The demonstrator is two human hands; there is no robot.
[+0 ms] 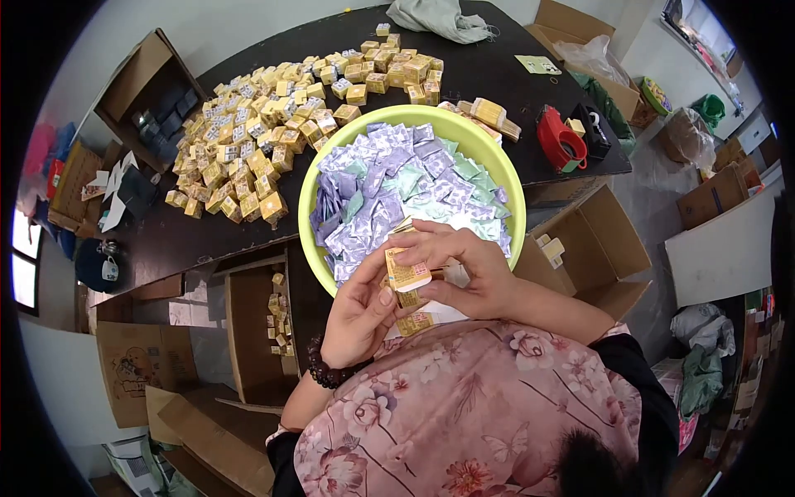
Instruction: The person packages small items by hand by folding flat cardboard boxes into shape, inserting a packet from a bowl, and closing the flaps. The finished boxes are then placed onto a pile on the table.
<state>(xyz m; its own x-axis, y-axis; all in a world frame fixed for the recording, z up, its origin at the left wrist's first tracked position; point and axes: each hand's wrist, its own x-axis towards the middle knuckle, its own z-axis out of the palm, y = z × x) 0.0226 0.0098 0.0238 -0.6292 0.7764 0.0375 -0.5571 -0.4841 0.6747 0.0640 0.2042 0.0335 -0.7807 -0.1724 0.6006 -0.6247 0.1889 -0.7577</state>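
A small yellow box (pixel 407 272) with a white flap is held between both hands, above the near rim of a yellow-green basin (pixel 519 217). My left hand (pixel 358 313) has its fingers closed round the box's left side. From the right, my right hand (pixel 464 267) pinches the same box, thumb below and fingers across its top. Purple and green sachets (pixel 414 170) fill the basin. Below the hands, near the lap, lie more yellow and white card pieces (pixel 416 321), partly hidden by the fingers.
Many small yellow boxes (pixel 265 124) are heaped on the black table (pixel 489 66) at the back left. A red tape dispenser (pixel 560 139) sits at the right. Open cartons (pixel 609 240) stand right and left below the table, some holding small boxes.
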